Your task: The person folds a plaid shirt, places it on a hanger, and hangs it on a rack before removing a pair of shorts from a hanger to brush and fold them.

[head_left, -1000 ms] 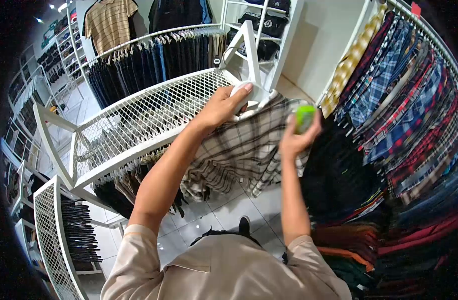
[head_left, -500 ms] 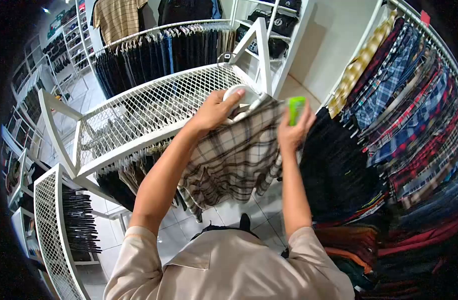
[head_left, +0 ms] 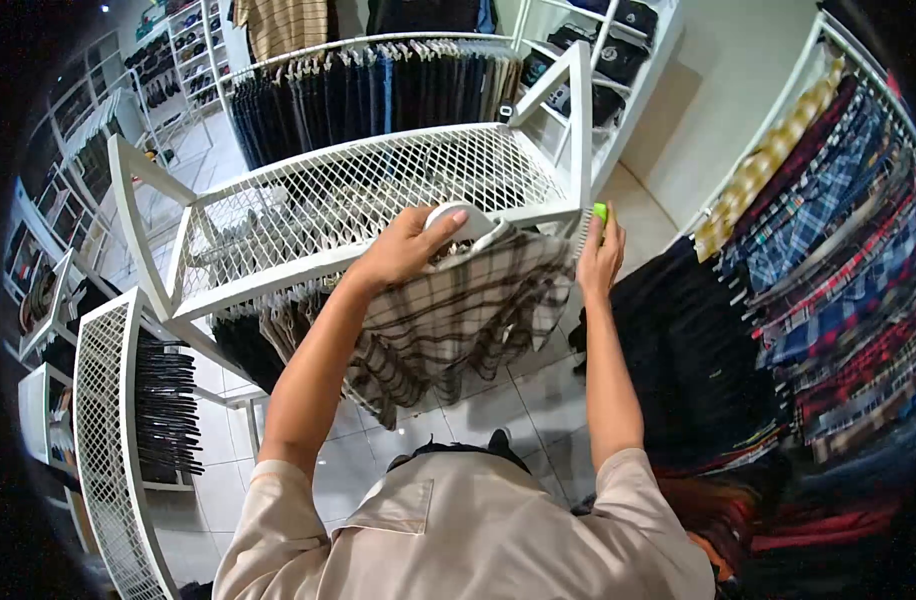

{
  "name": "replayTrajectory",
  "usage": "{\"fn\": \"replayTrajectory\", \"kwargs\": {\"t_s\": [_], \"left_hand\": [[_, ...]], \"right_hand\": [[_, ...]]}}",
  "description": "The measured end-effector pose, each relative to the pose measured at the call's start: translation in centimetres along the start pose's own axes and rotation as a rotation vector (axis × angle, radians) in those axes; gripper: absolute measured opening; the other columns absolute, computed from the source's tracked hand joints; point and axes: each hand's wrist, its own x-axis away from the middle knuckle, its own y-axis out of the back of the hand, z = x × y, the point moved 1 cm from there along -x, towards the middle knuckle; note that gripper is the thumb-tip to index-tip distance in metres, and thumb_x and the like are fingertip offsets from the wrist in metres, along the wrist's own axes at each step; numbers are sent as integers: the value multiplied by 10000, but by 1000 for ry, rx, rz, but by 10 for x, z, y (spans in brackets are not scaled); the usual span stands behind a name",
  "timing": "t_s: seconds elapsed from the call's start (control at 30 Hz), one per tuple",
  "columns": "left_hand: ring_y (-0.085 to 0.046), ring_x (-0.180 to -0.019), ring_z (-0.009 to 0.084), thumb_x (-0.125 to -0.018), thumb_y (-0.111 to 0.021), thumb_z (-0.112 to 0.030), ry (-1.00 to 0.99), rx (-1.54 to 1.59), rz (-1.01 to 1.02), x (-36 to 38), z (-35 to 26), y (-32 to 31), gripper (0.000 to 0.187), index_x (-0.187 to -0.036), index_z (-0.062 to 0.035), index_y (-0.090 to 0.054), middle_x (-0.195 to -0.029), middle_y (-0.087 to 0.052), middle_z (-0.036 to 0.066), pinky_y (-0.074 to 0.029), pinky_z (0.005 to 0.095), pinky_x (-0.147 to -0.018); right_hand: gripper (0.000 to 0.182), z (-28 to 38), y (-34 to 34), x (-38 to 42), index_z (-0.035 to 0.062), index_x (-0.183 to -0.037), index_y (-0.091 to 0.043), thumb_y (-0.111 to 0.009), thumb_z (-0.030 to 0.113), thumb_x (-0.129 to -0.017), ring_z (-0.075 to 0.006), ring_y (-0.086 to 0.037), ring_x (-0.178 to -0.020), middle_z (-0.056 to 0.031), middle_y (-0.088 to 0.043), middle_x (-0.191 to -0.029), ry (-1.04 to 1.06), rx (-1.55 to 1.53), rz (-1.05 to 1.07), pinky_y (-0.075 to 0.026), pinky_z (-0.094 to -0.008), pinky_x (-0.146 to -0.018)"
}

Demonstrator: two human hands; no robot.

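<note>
From the head view, looking down: got the left hand [head_left: 410, 246] pinched narrow around a smooth, rounded white plastic-looking piece [head_left: 456, 220], thumb across its top and most fingers hidden behind or beneath, so can't tell exactly how far around. Just below and to the right of those fingers, a loose beige-and-dark plaid cloth shirt [head_left: 448, 300], draped down in rumpled folds above the pale tiled floor [head_left: 388, 450]. Over in the right hand [head_left: 600, 250], a small bright-green brush with pale bristles [head_left: 587, 225], gripped upright between thumb and bent fingers, green back poking out at the top, bristles toward the plaid. Right by the shirt's right edge, those bristles, but can't tell whether touching. Right fingers around the brush, not the cloth; shirt off to their left, between the two hands. Just behind the shirt and left hand, a long white metal rack with a mesh top [head_left: 378, 190], plus a packed line of garments on pale hangers [head_left: 278, 310] underneath. Farther back, a row of dark trousers [head_left: 378, 90] on a curved rail. Off to the right, a crowded rack of multicoloured plaid shirts [head_left: 838, 250]. Down at the left, a bunch of thin black hangers [head_left: 168, 410] beside another mesh-topped white stand [head_left: 108, 420].
</note>
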Motion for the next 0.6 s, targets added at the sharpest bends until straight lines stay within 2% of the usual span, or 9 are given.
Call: {"fn": "replayTrajectory", "kwargs": {"t_s": [0.07,0.13,0.2,0.3,0.43,0.6], "left_hand": [[-483,-690,88,-1063,-547,-517,81,-25,16,3,4,4,576,-935,26,-689,-711,-542,-15,-408,295,-606],[-502,-668,92,-1052,-565,-525,114,-72,44,0,11,4,575,-923,20,-695,-706,-558,-11,-426,308,-578],[-508,-653,95,-1046,-574,-533,147,-102,85,-1,9,0,581,-922,20,-699,-705,-568,-8,-432,312,-558],[-535,-653,98,-1026,-593,-561,153,-104,106,-14,24,-11,605,-975,28,-721,-715,-585,-3,-473,295,-555],[-518,-637,84,-1026,-590,-566,207,-59,70,-32,19,-30,595,-1040,10,-737,-698,-563,-21,-484,290,-524],[-489,-620,72,-1020,-600,-566,254,-47,73,-66,26,-56,595,-1055,13,-732,-672,-507,-51,-462,280,-509]], "right_hand": [[589,10,-19,-16,20,-1462,-560,-557,434,-1043,-370,-627,-1025,-209,-624,-1129,70,8,105,-500,-480,-920],[613,8,-46,-36,18,-1402,-615,-645,388,-915,-400,-639,-1101,-244,-647,-1167,62,77,255,-508,-469,-959],[637,6,-76,-51,6,-1392,-616,-664,361,-865,-426,-629,-1131,-271,-644,-1198,94,93,363,-505,-472,-993],[638,-25,-131,-69,10,-1403,-591,-686,333,-860,-447,-612,-1176,-295,-624,-1245,189,120,517,-491,-493,-1033],[626,-54,-170,-87,38,-1439,-550,-724,240,-873,-436,-616,-1172,-269,-630,-1256,243,160,646,-499,-485,-1029],[555,-75,-172,-100,27,-1318,-664,-789,314,-860,-411,-623,-1158,-246,-643,-1248,252,27,667,-497,-474,-1026]]}}
